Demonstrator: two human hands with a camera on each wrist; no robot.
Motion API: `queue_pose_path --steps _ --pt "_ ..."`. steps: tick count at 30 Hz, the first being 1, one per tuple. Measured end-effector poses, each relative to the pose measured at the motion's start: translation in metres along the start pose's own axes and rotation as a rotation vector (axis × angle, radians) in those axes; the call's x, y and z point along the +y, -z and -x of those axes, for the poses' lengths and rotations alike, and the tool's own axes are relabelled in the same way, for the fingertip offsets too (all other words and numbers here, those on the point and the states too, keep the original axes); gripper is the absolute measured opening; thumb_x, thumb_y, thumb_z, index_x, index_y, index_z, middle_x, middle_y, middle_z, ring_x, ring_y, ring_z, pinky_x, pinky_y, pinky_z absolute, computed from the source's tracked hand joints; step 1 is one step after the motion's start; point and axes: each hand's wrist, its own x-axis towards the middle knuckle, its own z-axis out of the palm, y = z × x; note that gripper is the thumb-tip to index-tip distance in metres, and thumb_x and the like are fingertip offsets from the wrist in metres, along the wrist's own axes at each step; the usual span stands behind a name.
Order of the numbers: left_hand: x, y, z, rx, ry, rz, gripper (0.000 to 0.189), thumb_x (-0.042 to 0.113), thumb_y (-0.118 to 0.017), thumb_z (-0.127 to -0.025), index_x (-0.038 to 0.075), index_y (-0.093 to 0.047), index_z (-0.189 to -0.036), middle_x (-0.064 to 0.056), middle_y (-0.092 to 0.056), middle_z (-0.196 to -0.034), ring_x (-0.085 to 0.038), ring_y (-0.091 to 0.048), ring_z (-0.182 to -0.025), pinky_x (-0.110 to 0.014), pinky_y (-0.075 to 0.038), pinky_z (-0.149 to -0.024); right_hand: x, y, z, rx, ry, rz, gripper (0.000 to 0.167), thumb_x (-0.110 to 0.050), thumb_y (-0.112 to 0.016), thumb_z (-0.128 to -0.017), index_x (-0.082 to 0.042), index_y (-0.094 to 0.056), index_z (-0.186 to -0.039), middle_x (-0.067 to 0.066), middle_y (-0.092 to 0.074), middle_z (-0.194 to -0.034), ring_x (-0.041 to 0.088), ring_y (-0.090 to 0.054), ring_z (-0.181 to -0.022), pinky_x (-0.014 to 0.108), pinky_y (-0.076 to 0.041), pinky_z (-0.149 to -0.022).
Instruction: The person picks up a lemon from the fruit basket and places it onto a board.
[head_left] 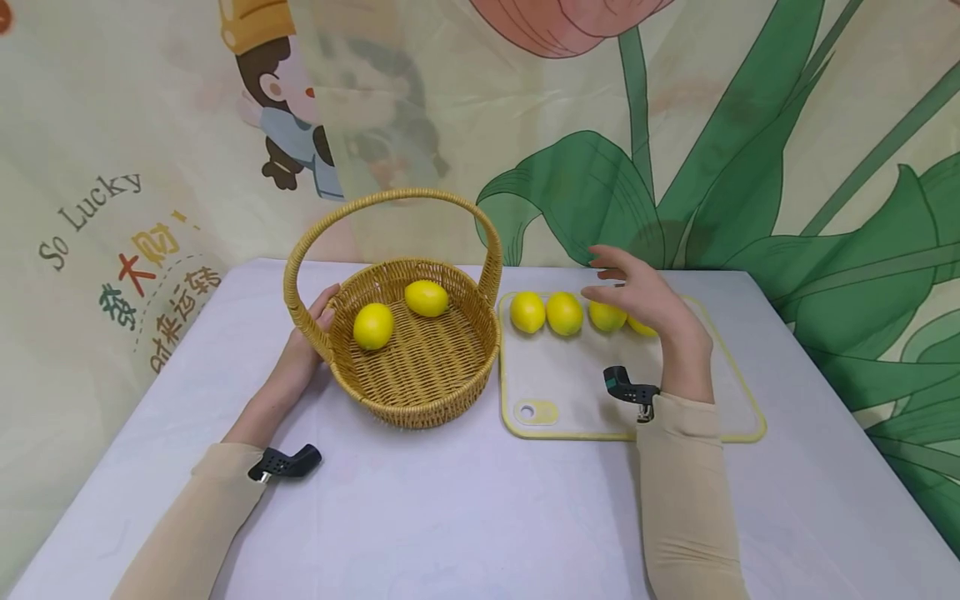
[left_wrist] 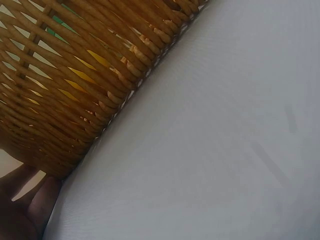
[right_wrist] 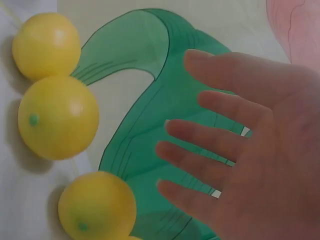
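Note:
A wicker basket (head_left: 420,414) with a tall arched handle stands on the table, left of centre. Inside it lie two yellow lemons, one lemon (head_left: 373,326) near the left wall and another lemon (head_left: 427,298) towards the back. My left hand (head_left: 303,346) rests against the basket's outer left side, partly hidden by the handle; its fingers (left_wrist: 44,202) touch the wicker low down in the left wrist view. Above a row of several lemons (head_left: 565,313) on a cutting board (head_left: 577,379), my right hand (head_left: 648,292) hovers with fingers spread, holding nothing. It partly covers the rightmost lemons.
The white-clothed table (head_left: 450,517) carries the basket and, to its right, the pale board with a yellow-green rim and a hole in its front left corner. A printed backdrop (head_left: 525,108) with tulips and a cartoon figure hangs behind the table.

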Motion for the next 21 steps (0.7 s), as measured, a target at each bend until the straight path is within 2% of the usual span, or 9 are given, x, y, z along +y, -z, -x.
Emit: queue_pose_path --steps 10,21 --pt "-0.001 0.000 0.000 -0.009 -0.004 -0.003 0.060 0.044 -0.029 -0.106 0.027 -0.012 -0.161 -0.008 -0.020 -0.167 -0.034 -0.026 -0.151 -0.059 -0.026 -0.117 -0.020 -0.012 -0.002 -0.097 0.033 -0.023 0.069 -0.028 -0.068 -0.093 -0.021 -0.035 -0.154 0.010 -0.046 -0.151 0.032 -0.042 -0.140 0.054 -0.034 -0.114" --pt "-0.002 0.000 -0.001 0.005 0.000 -0.014 0.061 0.043 -0.031 -0.106 0.022 -0.013 -0.161 -0.008 -0.020 -0.167 -0.033 -0.021 -0.153 -0.061 -0.021 -0.119 -0.049 -0.019 0.007 -0.192 0.133 -0.062 0.065 -0.028 -0.071 -0.091 -0.026 -0.042 -0.149 0.004 -0.053 -0.144 0.027 -0.048 -0.136 0.049 -0.039 -0.111"
